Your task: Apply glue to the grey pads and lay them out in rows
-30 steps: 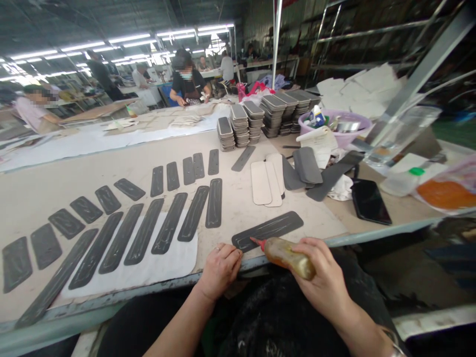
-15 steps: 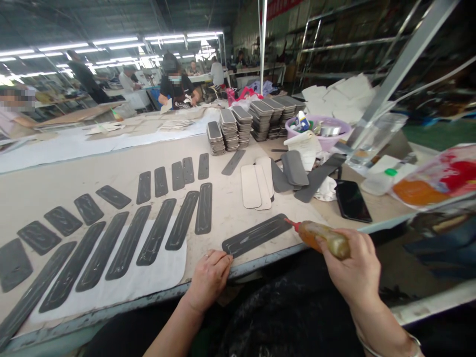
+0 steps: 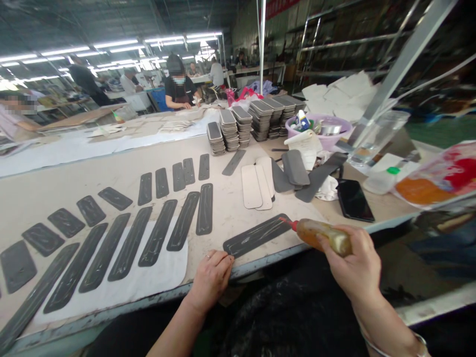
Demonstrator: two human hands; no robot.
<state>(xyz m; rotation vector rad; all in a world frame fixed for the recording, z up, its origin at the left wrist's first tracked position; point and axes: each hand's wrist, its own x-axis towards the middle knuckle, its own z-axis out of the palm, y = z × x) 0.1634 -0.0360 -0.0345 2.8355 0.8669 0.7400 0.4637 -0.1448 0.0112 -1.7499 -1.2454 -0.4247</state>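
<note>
A long dark grey strip [image 3: 256,235] with rounded corners lies at the table's front edge, with shiny lines along its face. My left hand [image 3: 212,273] has its fingers pressed together at the strip's left end, holding it. In my right hand [image 3: 351,255] is a squeeze bottle [image 3: 316,234] of amber liquid, tilted, its red nozzle at the strip's right end. Long dark strips [image 3: 130,243] with shiny lines stand side by side on the left, partly over a white sheet [image 3: 167,270]. Shorter dark pieces [image 3: 161,182] form a row behind them.
Pale pieces [image 3: 251,186] and plain grey pieces [image 3: 295,168] lie beyond the strip. Stacks of pieces [image 3: 228,130] stand farther back, beside a purple basin [image 3: 327,141]. A black phone [image 3: 355,201] lies at the right. Across the table a person [image 3: 180,87] works.
More shiny lines show on the strip under the nozzle. The bottle tip has shifted slightly left. The person across the table has moved their hands and raised their head.
</note>
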